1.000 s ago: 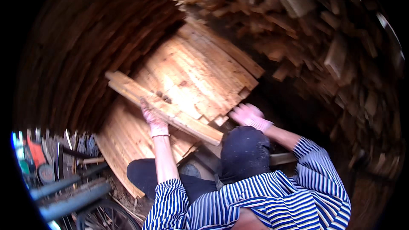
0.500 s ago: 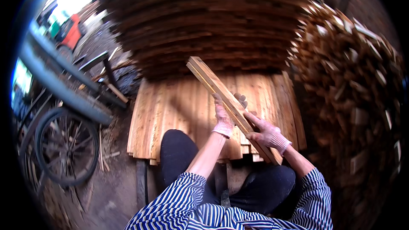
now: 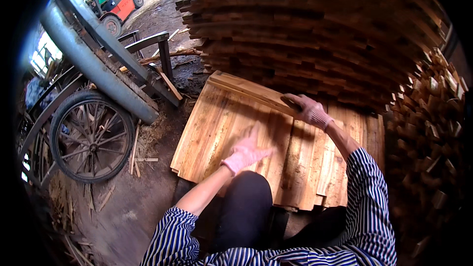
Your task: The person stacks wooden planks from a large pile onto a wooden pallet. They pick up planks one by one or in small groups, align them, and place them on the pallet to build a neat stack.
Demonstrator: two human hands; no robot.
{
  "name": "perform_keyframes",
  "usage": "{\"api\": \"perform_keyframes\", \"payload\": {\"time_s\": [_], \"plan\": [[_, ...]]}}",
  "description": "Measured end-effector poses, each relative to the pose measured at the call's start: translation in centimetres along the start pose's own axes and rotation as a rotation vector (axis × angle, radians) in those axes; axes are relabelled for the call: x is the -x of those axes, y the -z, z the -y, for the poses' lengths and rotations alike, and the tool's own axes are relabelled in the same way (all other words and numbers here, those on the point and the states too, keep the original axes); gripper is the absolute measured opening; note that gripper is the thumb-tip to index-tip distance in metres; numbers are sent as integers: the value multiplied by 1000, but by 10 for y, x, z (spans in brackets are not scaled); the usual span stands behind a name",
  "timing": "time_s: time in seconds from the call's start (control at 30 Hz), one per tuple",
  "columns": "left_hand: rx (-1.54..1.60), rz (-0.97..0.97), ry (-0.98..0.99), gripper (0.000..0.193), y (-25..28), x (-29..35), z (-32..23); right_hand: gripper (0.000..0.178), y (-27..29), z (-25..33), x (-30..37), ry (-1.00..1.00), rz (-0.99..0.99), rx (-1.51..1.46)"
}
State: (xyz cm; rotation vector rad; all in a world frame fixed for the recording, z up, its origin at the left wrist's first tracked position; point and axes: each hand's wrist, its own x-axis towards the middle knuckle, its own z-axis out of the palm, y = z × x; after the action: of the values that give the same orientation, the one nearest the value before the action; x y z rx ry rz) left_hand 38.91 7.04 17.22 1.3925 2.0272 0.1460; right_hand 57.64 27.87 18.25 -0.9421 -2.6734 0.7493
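Long wooden strips (image 3: 246,87) held together lie crosswise along the far side of a layer of flat boards (image 3: 207,133). My right hand (image 3: 312,110), in a pale pink knit glove, grips their right end, with fingers and thumb around it. My left hand (image 3: 245,151), gloved alike, is over the boards nearer to me. Its fingers are spread and slightly blurred, and nothing is in them. Whether it touches the boards I cannot tell.
A tall stack of boards (image 3: 295,34) rises behind the layer. Bundled wood pieces (image 3: 428,113) stand at the right. To the left are a spoked wheel (image 3: 92,145), a grey-blue metal beam (image 3: 93,54) and, farther off, an orange forklift (image 3: 123,7).
The strips went from a slanted hold in both hands to lying crosswise at the far side. My left hand let go and moved nearer; my right hand moved farther away. The view turned left.
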Motion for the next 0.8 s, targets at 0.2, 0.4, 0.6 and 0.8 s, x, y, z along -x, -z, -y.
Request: {"api": "perform_keyframes", "payload": {"time_s": [0.2, 0.4, 0.6, 0.8], "plan": [[-472, -77, -333, 117, -50, -35, 43, 68, -64, -70, -105, 36, -55, 110], [-432, -50, -543, 111, -36, -98, -12, 69, -109, -78, -108, 153, -233, 195], [-502, 20, -594, 105, 9, -101, -110, 75, 1, -45, -52, 340, -243, 190], [-477, 176, -757, 99, 47, -70, -233, 85, 190, -27, 82, -95, -334, 87]]}}
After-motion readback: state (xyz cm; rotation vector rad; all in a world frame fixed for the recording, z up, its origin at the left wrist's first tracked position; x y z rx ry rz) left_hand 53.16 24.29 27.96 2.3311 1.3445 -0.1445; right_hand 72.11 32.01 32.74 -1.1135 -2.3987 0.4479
